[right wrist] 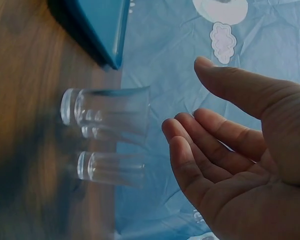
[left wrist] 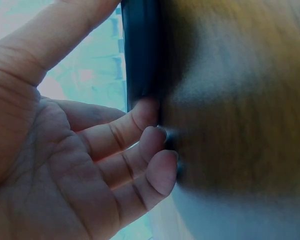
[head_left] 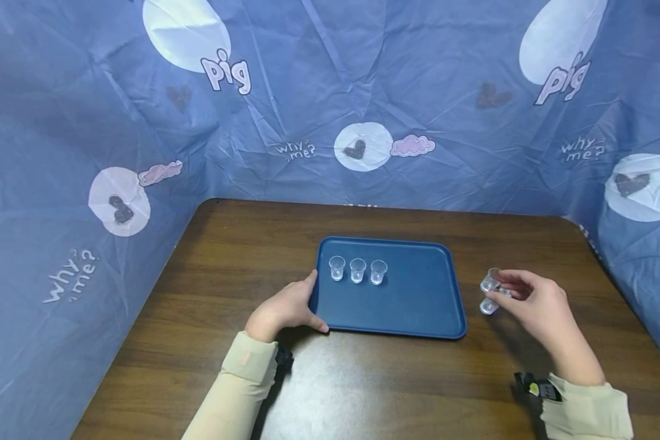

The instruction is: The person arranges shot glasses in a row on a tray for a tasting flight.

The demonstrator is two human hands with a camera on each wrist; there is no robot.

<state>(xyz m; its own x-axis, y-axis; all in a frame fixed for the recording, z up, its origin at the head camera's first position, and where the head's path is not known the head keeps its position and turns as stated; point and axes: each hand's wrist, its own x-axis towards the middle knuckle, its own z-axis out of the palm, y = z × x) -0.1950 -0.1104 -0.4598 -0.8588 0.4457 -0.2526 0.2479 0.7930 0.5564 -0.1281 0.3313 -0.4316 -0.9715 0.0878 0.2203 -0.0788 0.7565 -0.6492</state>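
Note:
A blue tray [head_left: 412,305] lies on the table, with three small clear glasses standing in a row on it: the left glass [head_left: 337,269], middle glass [head_left: 357,271] and right glass [head_left: 378,272]. My left hand [head_left: 286,308] holds the tray at its near left corner, thumb by the front edge and fingers along the left side [left wrist: 140,60]. Right of the tray, more clear glasses [right wrist: 112,112] stand upright on the table, partly overlapping each other. My right hand [head_left: 536,302] is beside them, thumb and fingers spread; the right wrist view shows a gap between the fingertips and the glasses.
The brown wooden table [head_left: 242,263] extends around the tray. A blue printed cloth [head_left: 286,122] hangs behind the table and along both sides. Dark wrist devices sit at both cuffs, the right device [head_left: 536,386] close to the tabletop.

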